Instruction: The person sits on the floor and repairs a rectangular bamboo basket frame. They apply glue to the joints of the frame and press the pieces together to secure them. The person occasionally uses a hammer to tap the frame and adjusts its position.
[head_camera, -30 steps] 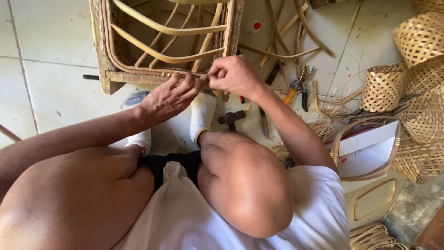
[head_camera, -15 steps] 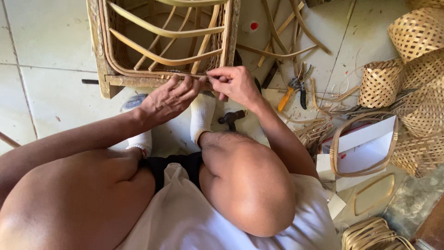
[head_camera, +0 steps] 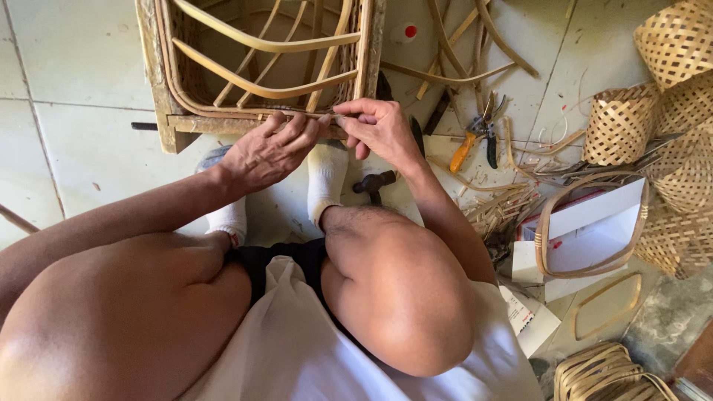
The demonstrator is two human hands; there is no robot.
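Head view: the left hand (head_camera: 266, 152) lies palm down on the near rail of the frame (head_camera: 260, 122), its fingers (head_camera: 297, 130) spread a little and pressed flat on the wood. Just beside them, the right hand (head_camera: 379, 130) has its fingers (head_camera: 355, 111) pinched together on a thin strip (head_camera: 327, 116) that runs along the rail's top edge; the two hands almost touch there. The frame stands on the tiled floor (head_camera: 82, 74) beyond both hands, with curved cane slats across its opening. Under the hands are two feet in white socks (head_camera: 325, 174), and a hammer (head_camera: 373, 182) lies just below the right wrist. Further to the right of the right hand's fingers, pliers (head_camera: 475, 137) with orange and black handles lie among loose cane strips. Well apart on the same side stand woven baskets (head_camera: 620, 122), a white box (head_camera: 587, 238) and cane hoops (head_camera: 605, 315).
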